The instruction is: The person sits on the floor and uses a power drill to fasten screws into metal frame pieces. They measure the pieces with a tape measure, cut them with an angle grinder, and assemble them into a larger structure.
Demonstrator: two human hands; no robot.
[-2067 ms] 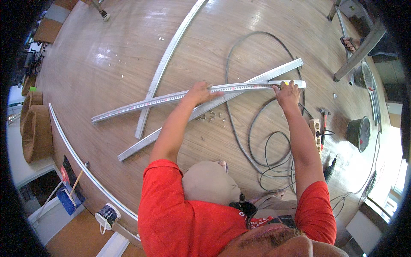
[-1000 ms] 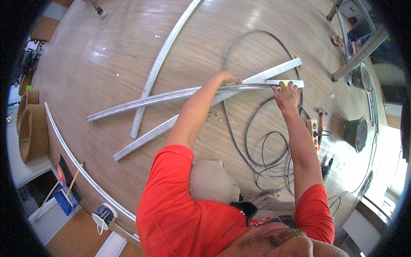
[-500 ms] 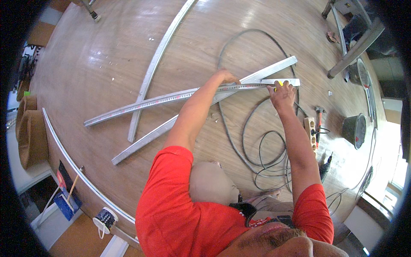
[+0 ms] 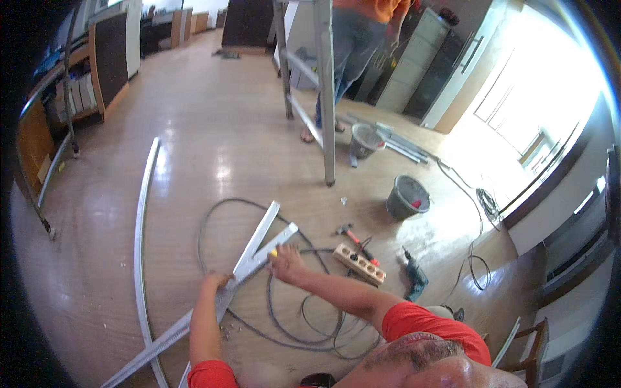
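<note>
My right hand (image 4: 289, 264) is closed around a yellow tape measure (image 4: 273, 253), mostly hidden by the fingers, near the far end of a metal profile (image 4: 284, 233). The tape's blade (image 4: 162, 341) runs along this profile toward the lower left. Farther down the same profile, my left hand (image 4: 218, 280) has its fingers bent against the profile and blade; its grip is partly hidden. A second metal profile (image 4: 257, 236) crosses at an angle beneath the first. Another long profile (image 4: 140, 258) lies on the floor to the left.
Black cable (image 4: 268, 304) loops around the profiles. To the right are a power strip (image 4: 352, 258), a red-handled hammer (image 4: 352, 237), a drill (image 4: 416, 279) and two buckets (image 4: 402, 202). Beyond stands a metal frame (image 4: 325, 97), with another person (image 4: 359, 45) behind it.
My view has swung toward the right and farther ahead, bringing the buckets, drill and other person more fully into sight. Both hands stay at the profile, with the tape measure still in the right.
</note>
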